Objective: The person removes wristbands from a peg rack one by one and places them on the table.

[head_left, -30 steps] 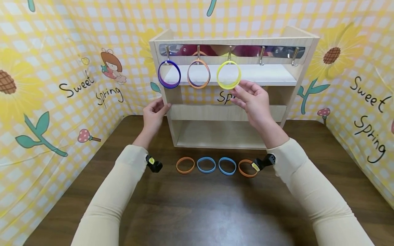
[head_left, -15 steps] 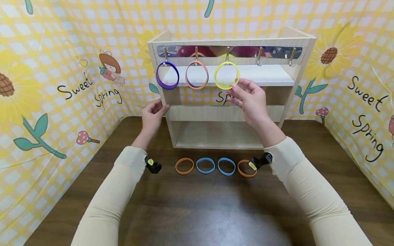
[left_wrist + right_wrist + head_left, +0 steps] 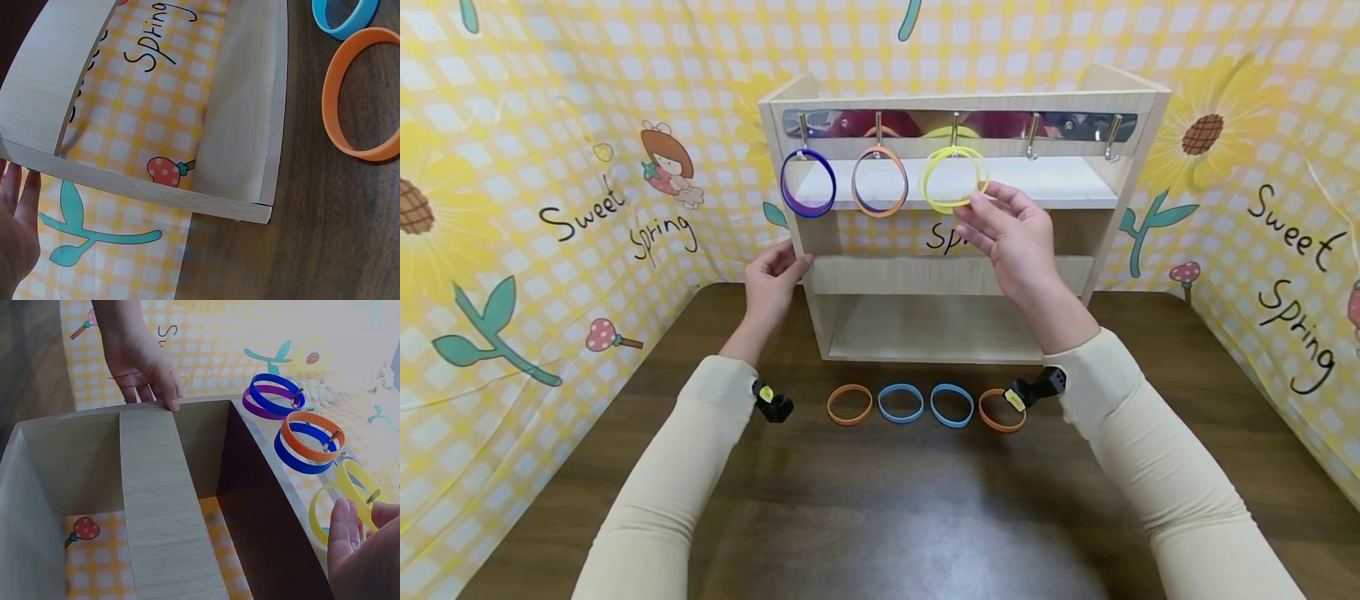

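Worktop (image 3: 880, 500) in the head view bears four bands (image 3: 901, 420) before a wooden rack (image 3: 955, 276); the right hand's (image 3: 1021, 237) grip pinches a yellow band (image 3: 984, 169) by the third hook (image 3: 956, 129). Left wrist view: the left hand (image 3: 17, 240) has a relaxed grip, fingers against the side panel (image 3: 134, 180). Right wrist view: two yellow loops (image 3: 313, 515) overlap; which one is pinched is hard to tell

Yellow-and-white checked fabric wall (image 3: 625, 62), sunflowers (image 3: 1204, 135) printed at 9 and 2 o'clock, spans 9 through 3 o'clock around dark wood-grain tabletop (image 3: 820, 508) showing pale sheen (image 3: 917, 537) at 6 o'clock.
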`<move>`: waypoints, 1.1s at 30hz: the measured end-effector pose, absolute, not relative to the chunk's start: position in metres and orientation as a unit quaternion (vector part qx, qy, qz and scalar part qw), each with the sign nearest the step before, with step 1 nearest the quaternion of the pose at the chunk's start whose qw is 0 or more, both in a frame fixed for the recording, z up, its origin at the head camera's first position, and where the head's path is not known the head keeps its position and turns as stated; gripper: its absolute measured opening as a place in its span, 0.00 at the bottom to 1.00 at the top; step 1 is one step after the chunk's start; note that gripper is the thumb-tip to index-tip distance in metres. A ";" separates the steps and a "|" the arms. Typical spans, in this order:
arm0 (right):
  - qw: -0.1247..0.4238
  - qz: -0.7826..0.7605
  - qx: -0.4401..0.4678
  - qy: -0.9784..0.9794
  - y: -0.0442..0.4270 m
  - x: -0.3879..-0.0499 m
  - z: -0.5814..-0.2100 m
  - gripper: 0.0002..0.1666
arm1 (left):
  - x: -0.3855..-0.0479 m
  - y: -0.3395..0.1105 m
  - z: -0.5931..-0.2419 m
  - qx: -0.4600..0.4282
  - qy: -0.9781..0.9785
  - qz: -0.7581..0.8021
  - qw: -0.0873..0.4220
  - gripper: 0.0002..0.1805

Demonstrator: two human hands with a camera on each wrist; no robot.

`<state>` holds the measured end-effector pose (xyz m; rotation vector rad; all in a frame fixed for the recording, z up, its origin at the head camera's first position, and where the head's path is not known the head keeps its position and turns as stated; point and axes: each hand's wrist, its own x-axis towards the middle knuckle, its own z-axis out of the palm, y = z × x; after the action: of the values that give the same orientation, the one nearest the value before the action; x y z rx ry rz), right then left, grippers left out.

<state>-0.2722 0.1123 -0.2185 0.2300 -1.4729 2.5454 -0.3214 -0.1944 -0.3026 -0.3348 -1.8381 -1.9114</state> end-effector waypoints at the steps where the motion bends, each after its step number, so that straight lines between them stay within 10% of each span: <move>1: 0.094 0.862 0.078 -0.492 0.112 -0.272 -0.218 0.15 | -0.321 -0.194 -0.303 -0.122 -0.670 -0.695 0.233 0.21; 33: 0.072 0.848 0.122 -0.511 0.152 -0.237 -0.233 0.18 | -0.321 -0.194 -0.303 -0.121 -0.667 -0.699 0.229 0.21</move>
<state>-0.2372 0.1524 -0.2333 0.3660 -1.5364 2.5483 -0.3211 -0.1943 -0.3028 -0.3342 -1.8350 -1.9237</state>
